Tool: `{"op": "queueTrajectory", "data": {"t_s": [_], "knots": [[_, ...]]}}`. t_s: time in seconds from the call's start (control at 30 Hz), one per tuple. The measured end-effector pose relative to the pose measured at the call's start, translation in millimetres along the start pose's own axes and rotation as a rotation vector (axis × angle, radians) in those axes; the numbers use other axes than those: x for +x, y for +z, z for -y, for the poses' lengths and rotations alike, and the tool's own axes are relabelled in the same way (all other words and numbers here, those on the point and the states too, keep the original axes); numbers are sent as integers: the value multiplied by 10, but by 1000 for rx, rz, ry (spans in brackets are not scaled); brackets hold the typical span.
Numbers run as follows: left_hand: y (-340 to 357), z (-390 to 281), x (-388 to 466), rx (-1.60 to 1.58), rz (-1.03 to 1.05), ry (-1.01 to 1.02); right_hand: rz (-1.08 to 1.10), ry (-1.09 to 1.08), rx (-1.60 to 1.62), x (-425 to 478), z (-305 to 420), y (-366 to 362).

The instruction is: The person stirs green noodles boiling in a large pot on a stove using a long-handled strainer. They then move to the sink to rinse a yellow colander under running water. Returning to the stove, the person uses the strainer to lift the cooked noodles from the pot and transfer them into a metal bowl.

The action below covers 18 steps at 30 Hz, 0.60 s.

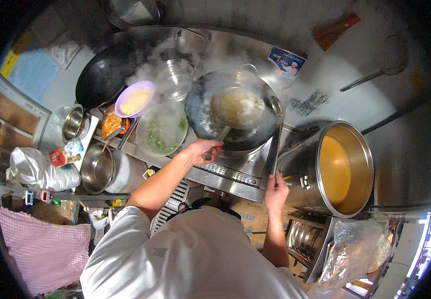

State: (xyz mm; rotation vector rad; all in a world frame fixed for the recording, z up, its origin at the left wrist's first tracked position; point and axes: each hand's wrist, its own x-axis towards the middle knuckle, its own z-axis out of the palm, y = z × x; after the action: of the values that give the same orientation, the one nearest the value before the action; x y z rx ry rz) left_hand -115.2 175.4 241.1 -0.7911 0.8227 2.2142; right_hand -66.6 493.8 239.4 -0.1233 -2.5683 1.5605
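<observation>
My left hand (207, 151) is closed on the handle of a round metal strainer or ladle (238, 108), whose wide bowl rests in a large steaming wok (200, 99) on the stove. Liquid or food inside that bowl is blurred by steam. To the right, my right hand (276, 190) grips the lower end of a long-handled metal ladle (277, 106), its small bowl at the wok's right rim. Left of the wok stands a steaming bowl of leafy greens (161, 136). Behind it is a purple bowl (149, 89) of pale, shredded-looking food.
A tall steel stockpot (367, 157) of yellowish liquid stands right of the stove. A dark empty wok (101, 76) leans at the back left. Nearer are a metal container of orange-red food (111, 125) and steel bowls (97, 168). A spare strainer (372, 73) hangs on the wall.
</observation>
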Motion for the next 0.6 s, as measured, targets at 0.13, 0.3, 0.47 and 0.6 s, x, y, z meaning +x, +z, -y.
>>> {"op": "queueTrajectory", "data": {"t_s": [0.13, 0.3, 0.47, 0.6], "knots": [[-74, 71, -21, -78, -62, 81, 74, 96, 62, -35, -206, 12], [-40, 77, -255, 126, -95, 190, 59, 159, 273, -168, -120, 5], [-116, 67, -513, 78, -31, 248, 78, 278, 373, -495, -148, -55], [-74, 17, -783, 189, -105, 324, 41, 324, 398, -909, -313, -100]]}}
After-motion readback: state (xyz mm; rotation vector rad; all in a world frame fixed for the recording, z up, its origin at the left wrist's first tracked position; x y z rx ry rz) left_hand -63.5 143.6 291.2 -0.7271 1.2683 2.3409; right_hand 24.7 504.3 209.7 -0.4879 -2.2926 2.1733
